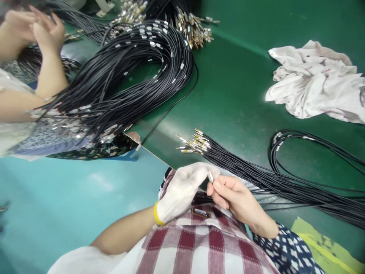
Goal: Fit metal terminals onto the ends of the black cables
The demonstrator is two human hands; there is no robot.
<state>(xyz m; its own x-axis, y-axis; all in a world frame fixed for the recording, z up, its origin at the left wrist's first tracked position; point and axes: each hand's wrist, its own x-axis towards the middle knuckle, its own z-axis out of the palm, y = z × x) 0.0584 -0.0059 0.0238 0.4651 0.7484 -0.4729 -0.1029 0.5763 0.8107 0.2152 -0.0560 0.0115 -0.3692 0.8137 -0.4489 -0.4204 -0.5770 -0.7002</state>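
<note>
My left hand, in a white knitted glove with a yellow cuff, is closed, its fingertips at a small silver cable connector. From the other side my bare right hand pinches the same connector between thumb and fingers. Any cable leading from it is hidden by the hands. Just beyond them lies a bundle of black cables on the green table. The silver and yellow cable ends point left, close above my gloved hand.
A big coil of black cables with white tags lies at the upper left, with more cable ends behind it. A co-worker's hands are beside it. Crumpled white cloth gloves lie right; a yellow-green sheet is at lower right.
</note>
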